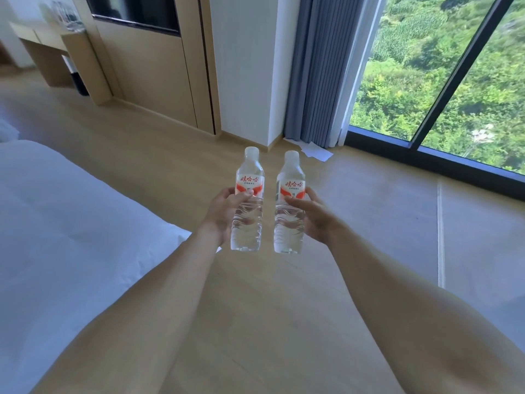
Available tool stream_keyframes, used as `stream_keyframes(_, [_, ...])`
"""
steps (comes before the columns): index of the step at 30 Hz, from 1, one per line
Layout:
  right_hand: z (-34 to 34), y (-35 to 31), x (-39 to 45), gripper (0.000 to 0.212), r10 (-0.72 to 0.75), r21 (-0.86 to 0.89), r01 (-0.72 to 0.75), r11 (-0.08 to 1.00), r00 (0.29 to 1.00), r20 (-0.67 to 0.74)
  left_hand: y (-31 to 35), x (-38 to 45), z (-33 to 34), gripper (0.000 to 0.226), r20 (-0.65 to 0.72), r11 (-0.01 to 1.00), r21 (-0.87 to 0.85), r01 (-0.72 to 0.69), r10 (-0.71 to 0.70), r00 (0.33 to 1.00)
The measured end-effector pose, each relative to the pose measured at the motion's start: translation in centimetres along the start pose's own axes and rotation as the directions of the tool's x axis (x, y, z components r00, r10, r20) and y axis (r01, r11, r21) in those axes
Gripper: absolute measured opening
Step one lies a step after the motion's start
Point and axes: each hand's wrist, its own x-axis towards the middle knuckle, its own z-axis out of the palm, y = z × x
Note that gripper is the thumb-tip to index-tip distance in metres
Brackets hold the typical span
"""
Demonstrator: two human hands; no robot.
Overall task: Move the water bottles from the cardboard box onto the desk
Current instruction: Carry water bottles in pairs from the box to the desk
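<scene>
At the centre of the frame the person is carrying two water bottles upright, one in each of the hands. The left hand (224, 207) is wrapping its fingers round the left bottle (247, 200) just below the red-and-white label, and the right hand (314, 216) is gripping the right bottle (289, 204) at about the same height, thumb lying across the front. The bottles are being held just beside each other without touching, caps up, probably so that they can go down standing on their bases with no turning of the wrist. Both are hanging in the air above the pale wooden floor (255, 308), with the white bed (56, 223) at the left of the frame and the big window (440, 81) at the upper right. The cardboard box is not showing anywhere. The counter (42, 38) is sitting far off in the upper left corner, already bearing what look like more clear bottles, too blurred to be sure. Judging by that, the person is partway through a carry, and the next move is likely calling for a turn to the left.
</scene>
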Motion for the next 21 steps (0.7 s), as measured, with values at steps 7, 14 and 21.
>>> stream_keyframes(7, [0.5, -2.2, 8.4, 0.066, -0.006, -0.039, 0.007, 0.999, 0.999, 0.031, 1.5, 7.5, -1.3, 0.052, -0.042, 0.999, -0.051, -0.017, 0.015, 0.999])
stream_keyframes(14, [3.0, -3.3, 20.3, 0.068, 0.017, -0.076, -0.014, 0.997, 0.999, 0.035, 3.8, 18.6, -4.9, 0.046, -0.093, 0.992, -0.107, -0.069, 0.059, 0.994])
stream_keyframes(21, [7.7, -4.8, 32.6, 0.069, 0.056, -0.102, -0.050, 0.993, 0.997, 0.052, 8.1, 29.4, -10.6, 0.044, -0.123, 0.995, -0.089, -0.042, 0.031, 0.992])
